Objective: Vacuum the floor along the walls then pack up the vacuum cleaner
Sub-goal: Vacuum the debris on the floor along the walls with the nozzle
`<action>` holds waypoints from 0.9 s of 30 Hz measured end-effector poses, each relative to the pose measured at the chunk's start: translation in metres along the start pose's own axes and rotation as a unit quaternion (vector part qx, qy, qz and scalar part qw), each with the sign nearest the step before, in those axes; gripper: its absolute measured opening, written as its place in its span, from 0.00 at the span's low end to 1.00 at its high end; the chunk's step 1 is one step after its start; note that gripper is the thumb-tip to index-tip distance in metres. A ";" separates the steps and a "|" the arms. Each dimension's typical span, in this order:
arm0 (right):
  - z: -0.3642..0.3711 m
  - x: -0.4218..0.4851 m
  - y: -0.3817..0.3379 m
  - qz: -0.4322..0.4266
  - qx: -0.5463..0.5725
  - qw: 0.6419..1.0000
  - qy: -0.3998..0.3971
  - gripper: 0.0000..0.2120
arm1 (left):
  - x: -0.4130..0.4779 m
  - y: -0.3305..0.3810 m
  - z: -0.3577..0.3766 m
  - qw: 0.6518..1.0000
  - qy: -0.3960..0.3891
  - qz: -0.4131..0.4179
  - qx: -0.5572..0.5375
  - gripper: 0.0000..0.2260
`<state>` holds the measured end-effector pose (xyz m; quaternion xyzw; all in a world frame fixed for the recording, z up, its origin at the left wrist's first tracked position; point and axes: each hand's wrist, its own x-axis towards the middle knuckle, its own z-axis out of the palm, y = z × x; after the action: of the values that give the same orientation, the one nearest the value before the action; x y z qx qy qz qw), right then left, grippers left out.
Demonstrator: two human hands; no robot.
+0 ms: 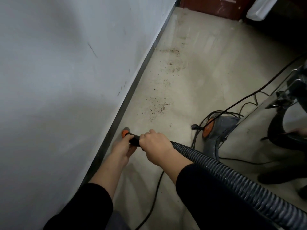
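Hose (pixel 232 176) end low at left edge of floor (pixel 207 55), just beside dark skirting (pixel 132 90) at foot of grey wall (pixel 58 72). Black grip (pixel 133 138) on hose end, orange tip (pixel 125 132) pointing down at floor close to skirting; touching or not, can't tell.

L hand (pixel 123 150) under grip, fingers curled round it, just behind tip. R hand (pixel 156 145) over grip from above, closed tight in fist round it, knuckles up, right against L hand, at joint btw grip and ribbed section. Black sleeves (pixel 207 196) on both arms, wrists bare. Ribbed grey hose from R hand back alongside R forearm, out at lower right corner of view.

Dirt (pixel 166 77): brown specks in loose patches on floor ahead of tip, near left edge, strung toward far end.

Vac (pixel 221 128) on floor right of hands, well apart from wall: grey base w/ orange wheel (pixel 208 127), shiny metal drum (pixel 259 128) at right edge of view, clasp (pixel 279 98) on its side. Black cord (pixel 239 103) tangled round base, one run off toward far right, another across floor under R arm toward near edge.

Red-brown panel (pixel 216 9) at far end of floor. White obj (pixel 262 9) to its right, too blurred to ID.
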<state>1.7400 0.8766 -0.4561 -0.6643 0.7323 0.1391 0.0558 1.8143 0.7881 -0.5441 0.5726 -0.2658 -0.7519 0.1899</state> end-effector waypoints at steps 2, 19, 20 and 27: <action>-0.001 0.002 -0.002 -0.003 0.000 1.000 0.003 0.14 | 0.000 0.001 -0.004 1.000 0.007 0.002 0.004 0.14; 0.005 0.021 -0.004 0.008 -0.005 1.000 0.018 0.15 | 0.032 0.012 -0.007 0.999 0.025 0.007 0.028 0.15; 0.005 0.021 -0.004 0.009 -0.005 1.000 0.018 0.16 | 0.032 0.013 -0.007 0.999 0.025 0.009 0.030 0.15; 0.005 0.018 0.003 0.019 -0.007 1.000 0.012 0.16 | 0.030 0.011 0.004 0.999 0.011 0.004 0.048 0.14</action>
<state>1.7342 0.8616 -0.4653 -0.6524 0.7442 0.1374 0.0395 1.8023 0.7618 -0.5595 0.5883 -0.3015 -0.7311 0.1686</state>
